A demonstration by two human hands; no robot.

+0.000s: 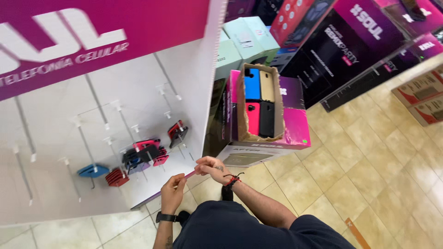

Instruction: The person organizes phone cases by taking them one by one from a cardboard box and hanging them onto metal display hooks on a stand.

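Observation:
Both my hands hold one thin pink phone case [189,174] edge-on in front of me. My left hand [172,192], with a black watch at the wrist, grips its lower left end. My right hand [212,168], with a red and black wrist band, pinches its upper right end. Ahead stands a white display board [138,92] with metal pegs. Red, pink, black and blue cases [143,154] hang on the lower pegs. An open cardboard box [260,102] to the right holds blue, tan, pink and black cases.
The cardboard box rests on a pink and white carton [295,131]. Stacked purple, black and mint product boxes [332,41] fill the back right. Brown cartons [422,94] lie at the right edge. The floor is beige tile [378,166].

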